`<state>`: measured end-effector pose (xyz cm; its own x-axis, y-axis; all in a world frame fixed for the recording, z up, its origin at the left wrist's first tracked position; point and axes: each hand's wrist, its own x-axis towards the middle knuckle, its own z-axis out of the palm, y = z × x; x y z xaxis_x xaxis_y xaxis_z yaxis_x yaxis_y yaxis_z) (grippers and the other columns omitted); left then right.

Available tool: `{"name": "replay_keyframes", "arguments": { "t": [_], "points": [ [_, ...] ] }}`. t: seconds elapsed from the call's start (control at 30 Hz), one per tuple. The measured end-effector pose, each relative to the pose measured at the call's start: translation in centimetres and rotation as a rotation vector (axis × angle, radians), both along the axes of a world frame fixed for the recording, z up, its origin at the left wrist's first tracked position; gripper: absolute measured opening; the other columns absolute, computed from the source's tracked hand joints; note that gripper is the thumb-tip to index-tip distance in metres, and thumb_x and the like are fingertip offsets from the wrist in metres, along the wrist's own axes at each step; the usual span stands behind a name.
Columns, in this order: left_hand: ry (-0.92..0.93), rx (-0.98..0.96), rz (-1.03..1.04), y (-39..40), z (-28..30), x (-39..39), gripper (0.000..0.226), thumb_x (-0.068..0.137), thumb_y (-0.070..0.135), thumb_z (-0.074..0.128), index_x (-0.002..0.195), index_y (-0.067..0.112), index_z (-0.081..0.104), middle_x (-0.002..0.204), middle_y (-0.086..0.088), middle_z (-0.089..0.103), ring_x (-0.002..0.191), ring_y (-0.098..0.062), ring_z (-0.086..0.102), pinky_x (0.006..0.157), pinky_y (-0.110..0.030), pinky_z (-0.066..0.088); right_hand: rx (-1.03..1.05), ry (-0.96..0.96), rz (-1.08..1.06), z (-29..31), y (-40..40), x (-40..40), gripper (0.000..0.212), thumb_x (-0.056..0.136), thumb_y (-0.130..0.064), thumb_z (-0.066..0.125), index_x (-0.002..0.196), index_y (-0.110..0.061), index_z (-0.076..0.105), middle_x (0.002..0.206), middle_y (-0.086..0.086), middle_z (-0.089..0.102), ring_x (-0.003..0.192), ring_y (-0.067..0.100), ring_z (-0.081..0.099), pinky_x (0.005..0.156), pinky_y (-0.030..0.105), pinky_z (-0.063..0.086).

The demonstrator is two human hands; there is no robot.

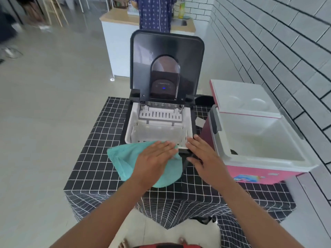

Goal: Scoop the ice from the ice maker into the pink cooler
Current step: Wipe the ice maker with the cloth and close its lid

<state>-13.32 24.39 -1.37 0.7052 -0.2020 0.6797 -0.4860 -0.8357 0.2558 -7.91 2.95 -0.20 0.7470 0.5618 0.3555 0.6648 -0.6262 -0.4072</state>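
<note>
Teal cloth (125, 161) lies over the ice maker's (161, 122) front edge under the flat, spread left hand (154, 161). The right hand (202, 156) (fingers straight too, holding nothing) rests on the maker's front right corner. The pink cooler (265, 169) stands open just right, on the checked worktop (93, 158).

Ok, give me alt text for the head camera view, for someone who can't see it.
A person's left hand presses flat on a teal cloth at the front rim of an open black ice maker, while the right hand rests on its front right corner. An open pink cooler stands to the right, both on a black grid-patterned tablecloth.
</note>
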Motion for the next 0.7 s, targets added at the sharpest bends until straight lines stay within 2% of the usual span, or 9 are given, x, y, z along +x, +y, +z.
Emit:
{"name": "replay_keyframes", "arguments": {
  "t": [0.2, 0.3, 0.4, 0.53, 0.6, 0.7],
  "points": [
    [0.083, -0.101, 0.047, 5.8, 1.5, -2.0, 0.021, 0.086, 0.010, 0.061, 0.099, 0.010, 0.077, 0.114, 0.000, 0.071, 0.111, -0.017, 0.065, 0.100, -0.044, 0.047, -0.084, -0.070, 0.055, -0.4, -0.3, 0.1, 0.048, 0.094, -0.028, 0.056, 0.140, -0.018, 0.048, 0.149, -0.008, 0.040, 0.144, 0.010, 0.021, 0.117, 0.044, 0.024],
    [0.208, -0.260, 0.042, 7.6, 2.8, -2.4, 0.028, 0.079, -0.008, 0.069, 0.100, 0.008, 0.076, 0.112, 0.000, 0.071, 0.110, -0.015, 0.066, 0.104, -0.047, 0.044, -0.063, -0.122, 0.054, -0.1, 0.6, 0.3, 0.041, 0.095, -0.032, 0.053, 0.132, -0.017, 0.056, 0.138, -0.006, 0.053, 0.139, 0.012, 0.033, 0.117, 0.041, 0.023],
    [0.258, -0.319, -0.006, 9.1, 3.3, -2.9, 0.042, 0.076, -0.024, 0.060, 0.102, 0.005, 0.075, 0.113, -0.004, 0.071, 0.104, -0.020, 0.069, 0.099, -0.046, 0.049, -0.014, -0.140, 0.111, 0.9, 2.8, 1.0, 0.033, 0.094, -0.031, 0.051, 0.121, -0.017, 0.064, 0.123, -0.006, 0.064, 0.126, 0.012, 0.047, 0.115, 0.034, 0.024],
    [0.268, -0.480, 0.023, 11.6, 4.5, -2.8, 0.046, 0.081, -0.025, 0.050, 0.103, 0.007, 0.074, 0.114, -0.005, 0.072, 0.107, -0.019, 0.067, 0.089, -0.046, 0.055, -0.010, -0.166, 0.152, 3.3, 6.4, 3.2, 0.033, 0.093, -0.028, 0.048, 0.117, -0.013, 0.066, 0.116, -0.003, 0.067, 0.117, 0.013, 0.051, 0.109, 0.024, 0.025],
    [0.277, -0.617, 0.044, 13.4, 5.9, -1.9, 0.046, 0.085, -0.023, 0.047, 0.104, 0.010, 0.073, 0.110, -0.004, 0.073, 0.104, -0.024, 0.067, 0.089, -0.048, 0.054, -0.013, -0.184, 0.127, 4.9, 8.4, 5.1, 0.032, 0.092, -0.025, 0.051, 0.119, -0.014, 0.065, 0.118, -0.002, 0.066, 0.116, 0.013, 0.050, 0.108, 0.023, 0.023],
    [0.250, -0.711, 0.040, 16.3, 8.6, 0.1, 0.037, 0.093, -0.011, 0.049, 0.105, 0.015, 0.071, 0.104, -0.001, 0.073, 0.102, -0.024, 0.066, 0.092, -0.043, 0.051, -0.006, -0.163, 0.055, 8.0, 11.5, 8.2, 0.036, 0.092, -0.026, 0.055, 0.126, -0.014, 0.061, 0.127, -0.001, 0.062, 0.123, 0.016, 0.049, 0.109, 0.026, 0.023]
  ]
}}
